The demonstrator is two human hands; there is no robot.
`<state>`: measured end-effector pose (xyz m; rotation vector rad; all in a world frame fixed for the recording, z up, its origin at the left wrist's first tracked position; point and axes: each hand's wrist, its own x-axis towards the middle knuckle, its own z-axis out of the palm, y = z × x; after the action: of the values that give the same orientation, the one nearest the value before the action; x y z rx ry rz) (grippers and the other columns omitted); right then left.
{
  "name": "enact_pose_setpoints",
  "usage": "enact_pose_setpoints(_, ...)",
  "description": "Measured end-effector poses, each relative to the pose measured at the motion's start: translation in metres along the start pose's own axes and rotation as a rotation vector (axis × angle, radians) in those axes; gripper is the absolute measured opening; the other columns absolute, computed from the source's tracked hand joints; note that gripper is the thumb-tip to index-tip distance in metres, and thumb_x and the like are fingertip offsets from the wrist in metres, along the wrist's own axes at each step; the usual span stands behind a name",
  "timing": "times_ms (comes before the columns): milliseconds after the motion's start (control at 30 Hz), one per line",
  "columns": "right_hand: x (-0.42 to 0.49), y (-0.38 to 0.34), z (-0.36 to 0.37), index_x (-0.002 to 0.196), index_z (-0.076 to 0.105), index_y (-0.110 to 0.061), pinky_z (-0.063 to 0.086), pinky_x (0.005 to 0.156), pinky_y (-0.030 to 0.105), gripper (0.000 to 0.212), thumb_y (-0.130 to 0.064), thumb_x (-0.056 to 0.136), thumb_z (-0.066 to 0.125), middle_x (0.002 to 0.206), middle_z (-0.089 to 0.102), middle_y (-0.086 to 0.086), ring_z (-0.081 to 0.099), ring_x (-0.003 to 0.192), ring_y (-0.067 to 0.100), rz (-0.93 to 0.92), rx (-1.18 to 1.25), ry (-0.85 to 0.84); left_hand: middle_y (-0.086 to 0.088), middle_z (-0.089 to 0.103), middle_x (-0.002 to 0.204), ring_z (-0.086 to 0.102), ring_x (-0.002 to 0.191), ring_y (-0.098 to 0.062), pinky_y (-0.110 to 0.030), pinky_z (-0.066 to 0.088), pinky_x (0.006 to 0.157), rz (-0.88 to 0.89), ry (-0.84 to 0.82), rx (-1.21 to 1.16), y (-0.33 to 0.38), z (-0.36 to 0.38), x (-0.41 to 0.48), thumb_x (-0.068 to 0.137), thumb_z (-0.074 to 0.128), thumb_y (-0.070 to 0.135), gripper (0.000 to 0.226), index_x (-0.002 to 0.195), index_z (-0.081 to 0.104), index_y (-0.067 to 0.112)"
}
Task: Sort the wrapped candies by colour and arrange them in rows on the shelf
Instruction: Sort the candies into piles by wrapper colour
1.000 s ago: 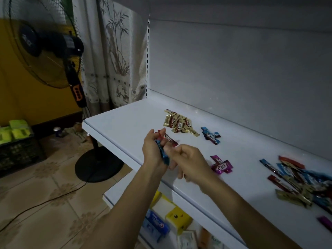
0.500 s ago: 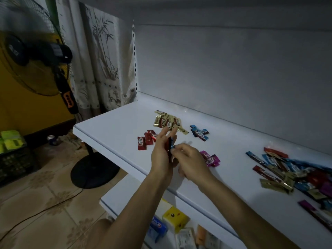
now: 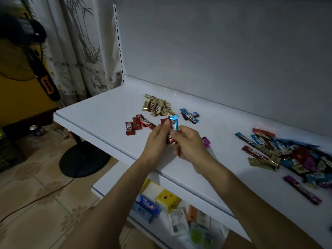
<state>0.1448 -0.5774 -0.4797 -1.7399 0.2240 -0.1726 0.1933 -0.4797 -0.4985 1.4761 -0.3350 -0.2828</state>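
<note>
Foil-wrapped candies, glossy blue and red, pinched between both hands

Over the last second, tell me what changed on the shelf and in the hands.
The hands have drawn slightly apart: the right hand now pinches a blue candy, lifted clear, while the left hand keeps a red candy. A second ago both were bunched together in the hands. The red group, gold pile, blue group and unsorted heap lie as before.
</note>
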Motion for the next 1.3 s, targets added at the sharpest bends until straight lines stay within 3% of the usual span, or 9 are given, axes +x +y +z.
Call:
enact_pose_setpoints(167,0.007,0.002,-0.006,0.092,0.060,-0.017,0.032,0.040,0.021,0.011,-0.021,0.097,0.051,0.068,0.055,0.007,0.048,0.047,0.011,-0.017,0.004,0.038,-0.030,0.057,0.092,0.053,0.088,-0.029,-0.043,0.044,0.086,0.042,-0.078,-0.133,-0.002,-0.012,-0.002,0.092,0.054,0.040,0.034,0.099,0.071,0.011)
enact_pose_setpoints(300,0.011,0.007,-0.010,0.095,0.061,-0.014,0.037,0.042,0.022,0.013,-0.023,0.097,0.052,0.067,0.058,0.010,0.052,0.047,0.009,-0.044,-0.051,0.041,-0.007,0.069,0.080,0.064,0.082,-0.019,-0.033,0.052,0.084,0.022,-0.006,-0.269,-0.004,-0.013,-0.003,0.096,0.050,0.014,0.018,0.091,0.066,0.006)
enact_pose_setpoints(467,0.011,0.008,-0.013,0.088,0.057,-0.021,0.041,0.041,0.022,0.018,-0.023,0.100,0.045,0.076,0.061,0.013,0.059,0.048,0.013,-0.036,-0.039,0.059,-0.011,0.072,0.105,0.068,0.099,-0.022,-0.033,0.052,0.089,-0.146,0.121,-0.603,-0.001,-0.016,0.001,0.101,0.044,0.013,0.017,0.098,0.059,0.005)
enact_pose_setpoints(700,0.048,0.010,-0.048,0.081,0.063,-0.021,0.051,0.068,0.032,0.014,-0.025,0.094,0.057,0.081,0.067,0.002,0.062,0.073,0.017,-0.104,-0.236,0.346,-0.002,0.068,0.087,0.063,0.070,-0.003,-0.014,0.050,0.065,0.193,0.004,0.255,-0.005,-0.015,0.022,0.102,0.045,0.021,0.017,0.102,0.061,0.015)
enact_pose_setpoints(800,0.080,0.019,-0.070,0.104,0.066,-0.013,0.052,0.062,0.031,0.017,-0.015,0.095,0.052,0.083,0.062,0.002,0.060,0.067,0.018,0.026,-0.310,0.298,-0.005,0.067,0.091,0.060,0.068,0.001,-0.010,0.048,0.065,0.139,0.003,0.160,-0.008,-0.024,0.031,0.102,0.044,0.018,0.021,0.102,0.065,0.017)
enact_pose_setpoints(933,0.117,0.031,-0.079,0.101,0.064,-0.015,0.045,0.048,0.021,0.012,-0.014,0.091,0.058,0.098,0.067,0.006,0.063,0.068,0.018,0.094,-0.421,0.364,-0.003,0.070,0.108,0.069,0.081,-0.001,-0.009,0.050,0.073,0.092,0.011,0.041,-0.012,-0.032,0.034,0.099,0.049,0.014,0.044,0.142,0.040,0.015)
enact_pose_setpoints(1033,0.132,0.037,-0.077,0.083,0.065,-0.020,0.053,0.070,0.031,0.005,-0.024,0.087,0.066,0.096,0.067,0.001,0.064,0.083,0.021,0.062,-0.601,0.415,-0.002,0.073,0.098,0.069,0.073,-0.004,-0.011,0.050,0.067,0.077,0.016,0.001,-0.007,-0.031,0.032,0.095,0.055,0.011,0.033,0.127,0.055,0.004)
enact_pose_setpoints(1200,0.118,0.028,-0.067,0.092,0.064,-0.013,0.038,0.056,0.022,0.021,-0.034,0.091,0.060,0.087,0.061,0.000,0.056,0.078,0.016,-0.034,-0.643,0.513,-0.003,0.072,0.074,0.059,0.056,-0.004,-0.016,0.051,0.059,0.133,0.030,0.036,-0.010,-0.031,0.034,0.089,0.063,0.016,0.011,0.094,0.068,0.008)
enact_pose_setpoints(1300,0.093,0.007,-0.040,0.078,0.066,-0.012,0.040,0.054,0.022,0.035,-0.042,0.092,0.055,0.073,0.062,0.005,0.055,0.063,0.013,-0.163,-0.380,0.317,-0.004,0.068,0.076,0.058,0.061,-0.001,-0.015,0.050,0.062,0.183,0.035,0.031,-0.011,-0.031,0.035,0.093,0.058,0.013,0.011,0.097,0.069,0.015)
